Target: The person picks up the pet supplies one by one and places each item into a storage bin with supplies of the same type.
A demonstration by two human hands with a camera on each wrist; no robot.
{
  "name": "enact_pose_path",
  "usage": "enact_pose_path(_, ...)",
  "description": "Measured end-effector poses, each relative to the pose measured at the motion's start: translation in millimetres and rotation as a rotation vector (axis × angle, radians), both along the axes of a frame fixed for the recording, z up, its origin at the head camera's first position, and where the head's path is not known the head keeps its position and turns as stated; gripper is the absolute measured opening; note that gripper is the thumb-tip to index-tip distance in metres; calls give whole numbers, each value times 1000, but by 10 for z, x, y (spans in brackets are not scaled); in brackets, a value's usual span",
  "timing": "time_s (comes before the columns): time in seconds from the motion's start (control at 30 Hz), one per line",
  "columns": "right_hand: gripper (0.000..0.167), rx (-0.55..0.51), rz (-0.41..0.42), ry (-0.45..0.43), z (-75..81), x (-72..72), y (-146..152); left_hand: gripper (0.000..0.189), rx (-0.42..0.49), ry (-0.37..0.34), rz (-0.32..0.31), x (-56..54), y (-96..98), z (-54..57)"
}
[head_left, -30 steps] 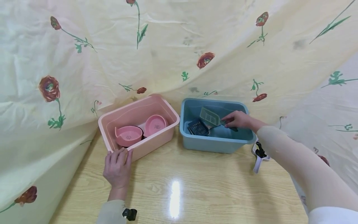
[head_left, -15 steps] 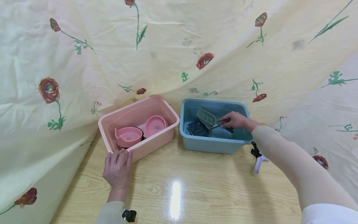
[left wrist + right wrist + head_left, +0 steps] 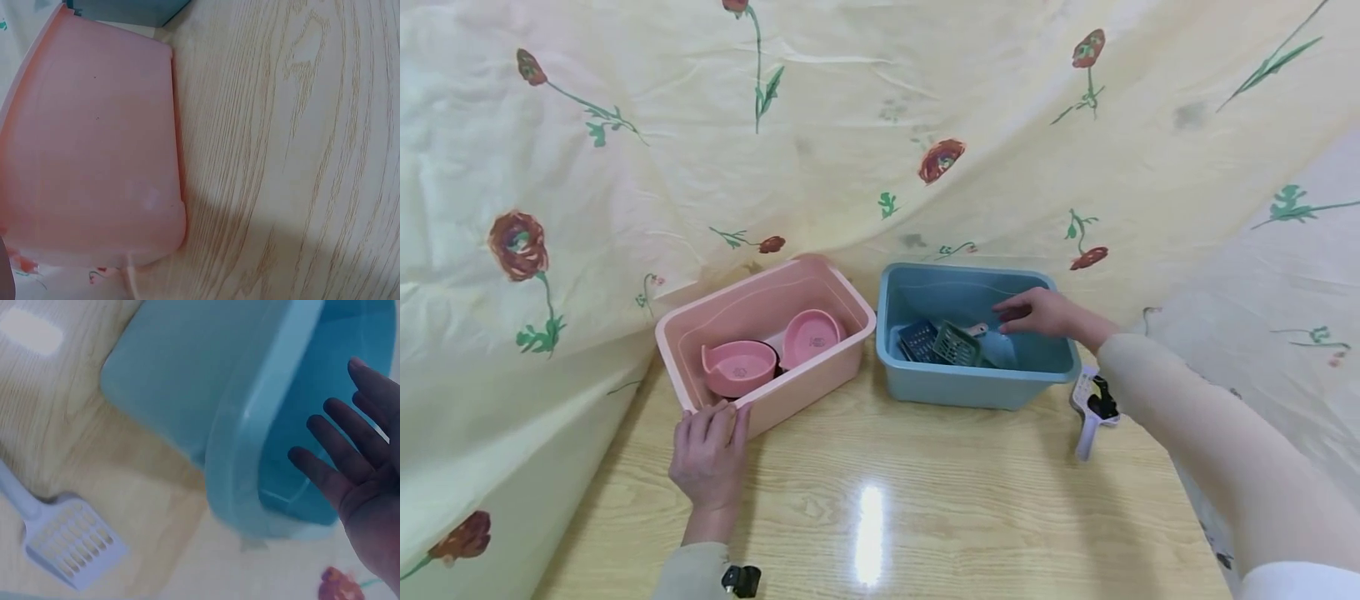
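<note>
My right hand (image 3: pixel 1033 312) hovers over the right half of the blue bin (image 3: pixel 958 392), its fingers extended and holding nothing. In the right wrist view the fingers (image 3: pixel 350 450) are spread above the bin's opening. Inside the bin, a green slotted scoop (image 3: pixel 957 343) lies partly over a dark blue slotted piece (image 3: pixel 919 340). A pale handle end (image 3: pixel 977 330) pokes out beside them. On the left, my left hand (image 3: pixel 709 458) grips the front rim of the pink bin (image 3: pixel 808 387). That bin contains two round pink dish-like pieces (image 3: pixel 739 367), with something dark partly hidden beneath.
A lilac slotted scoop (image 3: pixel 78 540) lies on the wooden table (image 3: pixel 925 475), just right of the blue bin. Behind both bins hangs a cream cloth (image 3: pixel 842 167) with printed flowers. The bins stand close together against it.
The right hand, which held the green scoop, has let go of it. The scoop now lies in the blue bin, lower and nearer the front wall. The left hand stays at the pink rim.
</note>
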State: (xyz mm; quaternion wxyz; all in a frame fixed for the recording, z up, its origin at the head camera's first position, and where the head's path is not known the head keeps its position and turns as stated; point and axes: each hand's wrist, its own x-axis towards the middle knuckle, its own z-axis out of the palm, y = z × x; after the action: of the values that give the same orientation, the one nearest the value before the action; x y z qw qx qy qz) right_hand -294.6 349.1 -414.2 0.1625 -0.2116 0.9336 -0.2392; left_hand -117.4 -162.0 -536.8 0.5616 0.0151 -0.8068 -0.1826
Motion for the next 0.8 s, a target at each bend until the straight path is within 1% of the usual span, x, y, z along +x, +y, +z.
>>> enact_pose_path(0.13,48,39,49,51,176,200,140,38,2,-8,-6,7,-6,-2)
enact_pose_path(0.23,51,57,49,73,311,399,253,34,8,-17,-10,14,-9,0)
enact_pose_path(0.3,52,59,18,79,376,533,341,32,9,-29,-9,24,-7,2)
enact_pose_path(0.43,57,63,-96,85,444,788,556,31,17,-41,-12,34,3,25)
enact_pose_path(0.53,60,62,-183,82,426,962,734,30,22,-43,-14,40,0,29)
enact_pose_path(0.63,63,79,-251,81,347,1142,934,31,20,-43,-18,39,2,34)
enact_pose_path(0.7,66,104,-287,77,245,1250,1067,32,18,-44,-18,37,3,36)
enact_pose_path(0.8,71,145,-335,68,16,1379,1233,32,16,-49,-15,38,5,40)
